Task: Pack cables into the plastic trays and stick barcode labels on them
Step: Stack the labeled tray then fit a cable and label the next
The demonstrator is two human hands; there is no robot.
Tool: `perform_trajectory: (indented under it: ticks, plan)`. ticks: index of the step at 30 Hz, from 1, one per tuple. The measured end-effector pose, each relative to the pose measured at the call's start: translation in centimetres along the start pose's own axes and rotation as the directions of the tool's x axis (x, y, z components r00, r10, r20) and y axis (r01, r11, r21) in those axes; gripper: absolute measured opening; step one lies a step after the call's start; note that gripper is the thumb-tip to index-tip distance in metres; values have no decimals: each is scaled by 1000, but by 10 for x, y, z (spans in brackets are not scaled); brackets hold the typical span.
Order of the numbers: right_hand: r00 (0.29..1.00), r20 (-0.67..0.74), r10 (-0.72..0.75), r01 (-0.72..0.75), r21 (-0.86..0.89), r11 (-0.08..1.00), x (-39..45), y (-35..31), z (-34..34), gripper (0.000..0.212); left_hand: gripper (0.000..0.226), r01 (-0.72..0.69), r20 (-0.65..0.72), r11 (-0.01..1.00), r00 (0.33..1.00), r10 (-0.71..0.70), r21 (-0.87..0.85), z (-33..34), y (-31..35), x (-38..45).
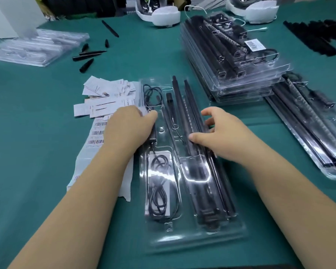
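A clear plastic tray (198, 235) lies lengthwise before me on the green table. Long black rods (180, 98) fill its right channels, and coiled black cables (158, 193) sit in its left pockets. My left hand (130, 127) rests flat on the tray's left side, over a small black box on the cable. My right hand (221, 133) lies on the rods at the tray's right, thumb pressing the rods and fingers relaxed. A strip of barcode labels (96, 133) lies just left of the tray, partly under my left forearm.
A stack of filled trays (239, 74), the top one labelled, stands at the back right, with another filled tray (308, 133) to its right. Paper cards (105, 98) lie left of the tray. Empty trays (37, 47) and loose black tips (86, 65) sit at the back left.
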State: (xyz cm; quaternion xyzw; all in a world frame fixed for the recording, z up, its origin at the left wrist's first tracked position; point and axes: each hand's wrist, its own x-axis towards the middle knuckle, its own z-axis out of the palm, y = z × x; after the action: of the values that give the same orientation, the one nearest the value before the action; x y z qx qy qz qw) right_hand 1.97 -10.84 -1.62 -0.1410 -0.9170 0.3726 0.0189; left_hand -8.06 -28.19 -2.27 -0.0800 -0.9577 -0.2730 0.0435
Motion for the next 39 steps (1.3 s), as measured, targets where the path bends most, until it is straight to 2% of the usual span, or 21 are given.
perform_trajectory:
  ticks: [3, 6, 12, 14, 18, 20, 23, 28, 35, 39]
  plan:
    - [999, -12, -32, 31, -120, 992, -4, -1, -1, 72, 48, -23, 9, 993, 1000, 23, 119, 1, 2, 0]
    - [999, -2, -32, 31, -163, 986, -5, -1, -4, 69, 50, -42, 37, 986, 999, 36, 162, -6, 2, -1]
    - [999, 10, -32, 33, -216, 976, -6, -2, -4, 66, 8, 23, 147, 988, 988, -46, 153, -48, -23, 6]
    - [999, 4, -38, 38, -248, 968, -7, -3, -4, 63, 15, 64, 219, 987, 971, -96, 149, -62, -32, 7]
    - [996, -26, -90, 76, -322, 944, -10, -5, -7, 52, 50, 85, 362, 967, 916, -171, 241, -73, -40, 7]
    - [996, -3, -84, 79, -310, 947, -9, -6, -6, 48, 55, 47, 428, 966, 890, -157, 256, -71, -40, 5]
    - [996, 7, -85, 83, -302, 950, -8, -4, -2, 44, 51, -64, 540, 970, 838, -75, 233, -65, -38, 2]
    - [996, -6, -91, 86, -293, 952, -6, -3, -2, 43, 38, -159, 478, 977, 875, 71, 146, -60, -37, 4]
    - [995, -15, -99, 90, -296, 951, -5, -2, -2, 42, 15, -196, 360, 980, 917, 173, 30, -53, -36, 9]
    - [995, -14, -100, 91, -295, 951, -5, -3, -2, 42, 40, -163, 492, 984, 864, 106, 75, -54, -38, 7]
